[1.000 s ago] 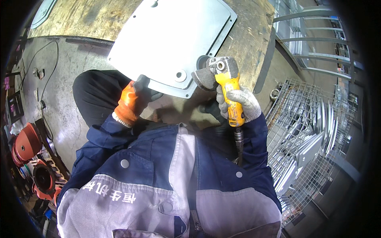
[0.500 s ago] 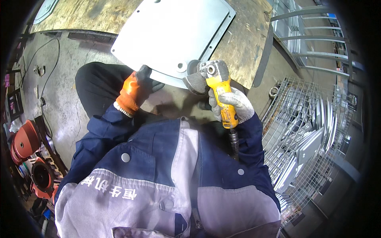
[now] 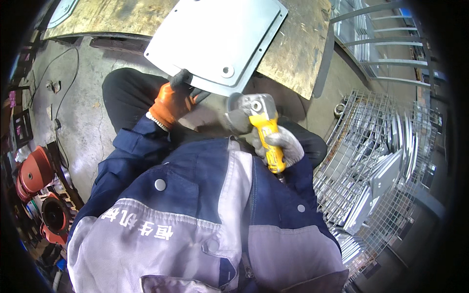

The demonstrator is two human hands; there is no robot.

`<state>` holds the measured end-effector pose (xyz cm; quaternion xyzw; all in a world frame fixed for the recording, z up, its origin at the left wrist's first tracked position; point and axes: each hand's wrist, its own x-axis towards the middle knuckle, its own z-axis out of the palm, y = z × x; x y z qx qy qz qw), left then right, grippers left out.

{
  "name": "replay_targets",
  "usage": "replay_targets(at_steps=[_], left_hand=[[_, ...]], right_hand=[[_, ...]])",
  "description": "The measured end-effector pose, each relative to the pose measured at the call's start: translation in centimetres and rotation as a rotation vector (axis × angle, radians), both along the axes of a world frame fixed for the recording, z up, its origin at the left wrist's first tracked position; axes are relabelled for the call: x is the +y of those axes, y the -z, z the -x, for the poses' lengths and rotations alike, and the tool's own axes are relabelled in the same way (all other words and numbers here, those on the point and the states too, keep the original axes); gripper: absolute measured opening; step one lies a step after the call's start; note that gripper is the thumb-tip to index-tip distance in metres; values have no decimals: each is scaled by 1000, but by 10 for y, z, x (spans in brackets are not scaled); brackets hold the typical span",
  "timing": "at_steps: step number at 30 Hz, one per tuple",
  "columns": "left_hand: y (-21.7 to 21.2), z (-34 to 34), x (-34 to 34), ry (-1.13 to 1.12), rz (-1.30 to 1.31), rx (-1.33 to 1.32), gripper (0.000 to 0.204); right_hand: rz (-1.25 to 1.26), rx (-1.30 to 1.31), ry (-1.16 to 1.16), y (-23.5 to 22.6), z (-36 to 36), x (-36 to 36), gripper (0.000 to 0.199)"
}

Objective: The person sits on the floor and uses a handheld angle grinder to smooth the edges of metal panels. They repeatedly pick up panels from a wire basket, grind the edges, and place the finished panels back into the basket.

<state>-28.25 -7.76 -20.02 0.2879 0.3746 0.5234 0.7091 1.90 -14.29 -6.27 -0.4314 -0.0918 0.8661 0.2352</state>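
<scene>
A pale grey metal plate point(image 3: 210, 36) with rounded corners, a raised rim and small holes lies on the wooden tabletop, its near part jutting over the edge. My left hand point(image 3: 172, 101), in an orange glove with dark fingertips, grips the plate's near left edge, thumb on top and fingers underneath. In my right hand point(image 3: 282, 145), in a greyish-white glove, is a yellow angle grinder point(image 3: 266, 128), held by its body. The grinder's disc and guard point(image 3: 237, 113) sit just off the plate's near corner, on my side; the disc is partly blurred.
The worn wooden tabletop point(image 3: 298, 53) spans the far side. On the right, a wire mesh basket point(image 3: 361, 166) holds several metal plates, with a metal rack point(image 3: 395, 46) beyond. Orange-red round parts point(image 3: 36, 173) stand at left, near a cable point(image 3: 57, 117) on the concrete floor.
The grinder has come back toward my body, away from the plate's near corner. My left hand keeps its grip on the plate edge. The whole view has shifted slightly.
</scene>
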Motion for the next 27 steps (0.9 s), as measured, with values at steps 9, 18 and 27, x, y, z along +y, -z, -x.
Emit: replay_targets(at_steps=[9, 18, 27], left_hand=[[-23, 6, 18, 220, 323, -495, 24], [-80, 48, 49, -191, -681, 560, 40], [-105, 165, 223, -519, -1213, 1025, 47]], right_hand=[[-71, 294, 475, 44, -40, -80, 42], [-143, 120, 417, 55, -43, -93, 35], [-156, -87, 489, 73, -40, -105, 31]])
